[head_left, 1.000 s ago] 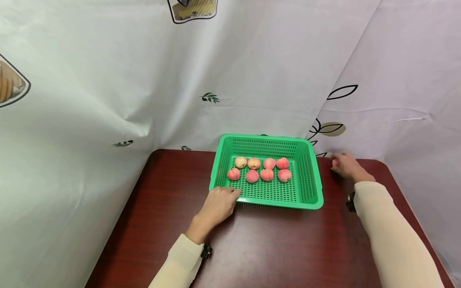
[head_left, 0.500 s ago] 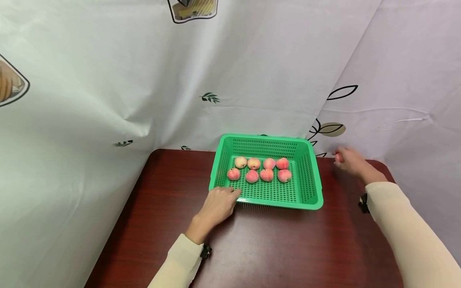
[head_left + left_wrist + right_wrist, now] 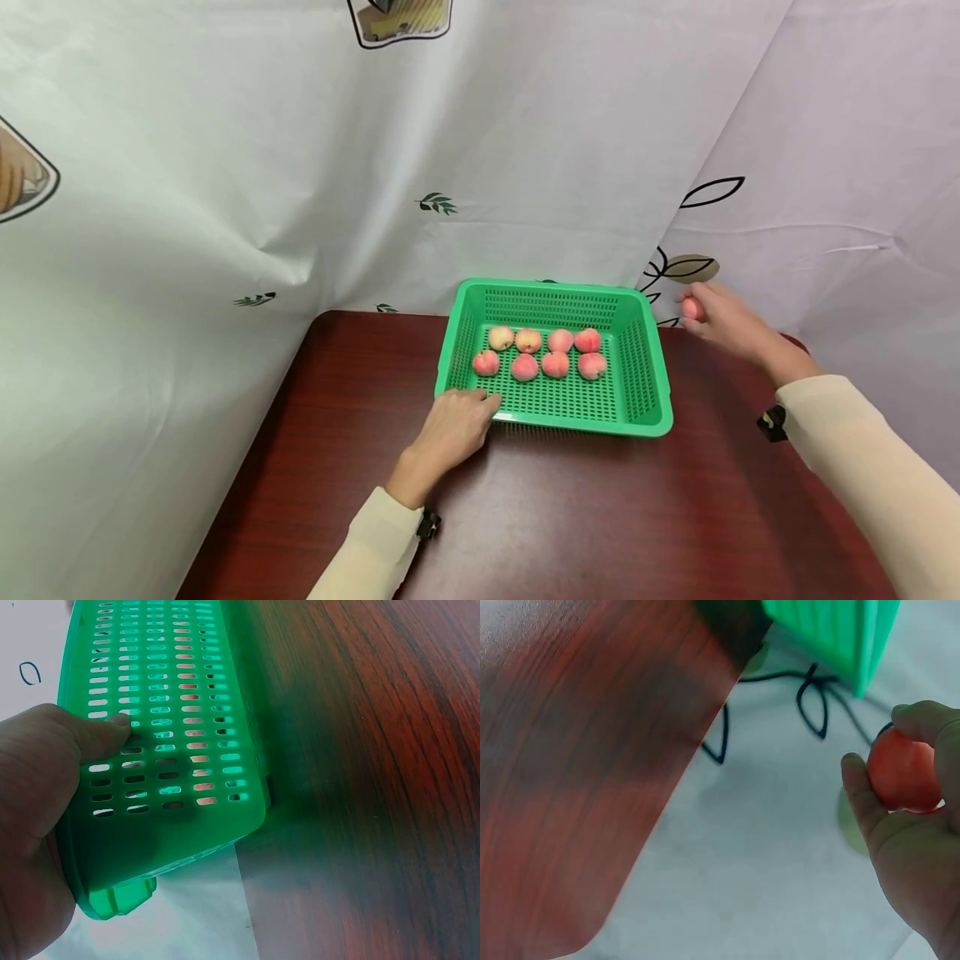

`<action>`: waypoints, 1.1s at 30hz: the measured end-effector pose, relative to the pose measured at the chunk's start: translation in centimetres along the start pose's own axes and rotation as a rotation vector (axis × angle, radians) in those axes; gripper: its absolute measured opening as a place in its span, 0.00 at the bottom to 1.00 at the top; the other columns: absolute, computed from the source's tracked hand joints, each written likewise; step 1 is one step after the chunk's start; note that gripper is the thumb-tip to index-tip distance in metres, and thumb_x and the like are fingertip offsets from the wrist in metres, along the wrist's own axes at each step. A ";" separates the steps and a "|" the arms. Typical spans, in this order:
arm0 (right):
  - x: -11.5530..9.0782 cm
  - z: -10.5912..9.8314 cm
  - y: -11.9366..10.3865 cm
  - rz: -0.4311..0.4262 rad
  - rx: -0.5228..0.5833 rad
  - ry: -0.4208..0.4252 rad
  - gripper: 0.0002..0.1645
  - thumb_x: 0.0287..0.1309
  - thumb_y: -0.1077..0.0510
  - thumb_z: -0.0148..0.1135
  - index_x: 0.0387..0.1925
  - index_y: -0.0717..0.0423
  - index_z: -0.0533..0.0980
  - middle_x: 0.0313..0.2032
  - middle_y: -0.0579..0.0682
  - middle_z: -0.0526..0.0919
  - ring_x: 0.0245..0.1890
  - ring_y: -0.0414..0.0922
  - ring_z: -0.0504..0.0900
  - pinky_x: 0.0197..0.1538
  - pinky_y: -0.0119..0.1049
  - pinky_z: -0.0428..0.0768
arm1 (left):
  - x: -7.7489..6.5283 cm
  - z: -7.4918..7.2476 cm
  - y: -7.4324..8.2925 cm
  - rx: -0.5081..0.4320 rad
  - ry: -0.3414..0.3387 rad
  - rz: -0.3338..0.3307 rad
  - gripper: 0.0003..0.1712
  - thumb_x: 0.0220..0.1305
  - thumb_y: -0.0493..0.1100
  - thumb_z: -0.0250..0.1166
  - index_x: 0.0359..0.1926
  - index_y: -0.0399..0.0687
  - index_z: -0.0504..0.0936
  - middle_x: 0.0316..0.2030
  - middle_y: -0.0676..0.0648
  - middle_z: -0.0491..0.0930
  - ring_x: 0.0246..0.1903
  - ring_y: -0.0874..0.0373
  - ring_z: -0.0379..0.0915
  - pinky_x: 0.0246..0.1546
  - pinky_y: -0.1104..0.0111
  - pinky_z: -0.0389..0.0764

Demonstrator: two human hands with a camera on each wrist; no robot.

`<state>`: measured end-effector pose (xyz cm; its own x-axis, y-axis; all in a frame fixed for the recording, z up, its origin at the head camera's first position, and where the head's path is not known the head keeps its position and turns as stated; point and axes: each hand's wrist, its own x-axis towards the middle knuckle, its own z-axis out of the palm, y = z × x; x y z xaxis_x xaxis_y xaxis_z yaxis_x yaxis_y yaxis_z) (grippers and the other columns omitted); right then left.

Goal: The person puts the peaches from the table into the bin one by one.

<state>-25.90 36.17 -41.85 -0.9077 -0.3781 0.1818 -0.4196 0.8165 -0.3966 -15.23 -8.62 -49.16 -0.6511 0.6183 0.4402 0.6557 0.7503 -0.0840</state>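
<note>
A green plastic basket (image 3: 585, 423) with slotted walls sits at the back of the table, holding two rows of small red-and-yellow peaches (image 3: 555, 364). My left hand (image 3: 455, 419) grips its rim at the near left corner. In the left wrist view the thumb (image 3: 105, 739) lies against the basket's outer wall, while the other fingers are hidden over the rim. To the right of the basket, my right hand (image 3: 726, 321) is raised above the table's back edge. It holds a single peach (image 3: 904, 772) between thumb and fingers.
The dark red wooden table (image 3: 547, 517) has rounded back corners. Right behind it and along the sides hangs a white printed cloth (image 3: 525, 167), close to the basket's far rim and to my right hand.
The right hand has lifted the peach up from the table's back right area, swinging slightly right and then back left. The left hand and basket stay put.
</note>
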 end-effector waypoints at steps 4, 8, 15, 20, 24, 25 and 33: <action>0.2 -0.3 -1.9 -0.033 -0.002 0.000 0.17 0.63 0.66 0.65 0.52 0.65 0.75 0.48 0.63 0.79 0.43 0.53 0.76 0.41 0.44 0.73 | 0.0 0.0 0.0 0.000 0.008 0.002 0.17 0.57 0.30 0.63 0.21 0.52 0.68 0.14 0.54 0.60 0.13 0.62 0.56 0.24 0.73 0.42; 0.3 -0.4 -3.4 -0.056 -0.001 -0.001 0.16 0.64 0.64 0.65 0.53 0.61 0.76 0.48 0.61 0.79 0.42 0.50 0.77 0.40 0.43 0.75 | 0.0 0.0 0.0 -0.004 0.005 -0.002 0.16 0.57 0.30 0.63 0.21 0.52 0.69 0.15 0.54 0.61 0.13 0.61 0.58 0.23 0.73 0.44; 0.4 0.2 -5.8 -0.116 0.000 -0.096 0.18 0.65 0.64 0.67 0.55 0.58 0.76 0.50 0.58 0.78 0.40 0.47 0.79 0.40 0.42 0.78 | -0.1 0.3 -0.1 -0.021 -0.025 -0.015 0.16 0.58 0.30 0.64 0.22 0.52 0.70 0.15 0.54 0.62 0.14 0.60 0.61 0.21 0.71 0.50; 0.7 1.2 -7.3 -0.176 0.008 -0.161 0.16 0.65 0.66 0.66 0.53 0.56 0.76 0.48 0.56 0.77 0.40 0.46 0.78 0.41 0.42 0.79 | -0.1 0.3 -0.1 -0.013 -0.019 -0.011 0.16 0.58 0.31 0.65 0.22 0.52 0.70 0.15 0.54 0.63 0.14 0.60 0.63 0.22 0.72 0.48; 0.9 1.8 -8.5 -0.217 0.002 -0.221 0.16 0.63 0.67 0.66 0.51 0.57 0.76 0.50 0.57 0.77 0.44 0.48 0.78 0.45 0.46 0.79 | -0.1 0.3 -0.1 -0.011 -0.016 -0.009 0.16 0.58 0.31 0.65 0.22 0.52 0.71 0.15 0.54 0.63 0.14 0.60 0.63 0.22 0.72 0.48; 0.9 1.9 -8.7 -0.220 0.006 -0.239 0.16 0.63 0.68 0.66 0.51 0.58 0.76 0.51 0.58 0.77 0.45 0.49 0.78 0.47 0.47 0.79 | -0.1 0.3 -0.1 -0.012 -0.016 -0.010 0.15 0.58 0.31 0.65 0.22 0.52 0.71 0.15 0.54 0.64 0.14 0.60 0.63 0.22 0.72 0.48; 1.0 2.2 -10.3 -0.150 0.049 -0.402 0.21 0.62 0.69 0.55 0.57 0.55 0.74 0.54 0.57 0.71 0.45 0.48 0.74 0.45 0.43 0.75 | 0.0 0.4 -0.1 -0.018 0.007 -0.003 0.16 0.57 0.30 0.64 0.21 0.52 0.70 0.15 0.54 0.62 0.13 0.60 0.61 0.21 0.71 0.48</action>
<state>-22.45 26.42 -39.55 -0.7598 -0.6388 -0.1208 -0.5371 0.7215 -0.4369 -15.41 -8.63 -49.51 -0.6505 0.6146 0.4462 0.6607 0.7477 -0.0666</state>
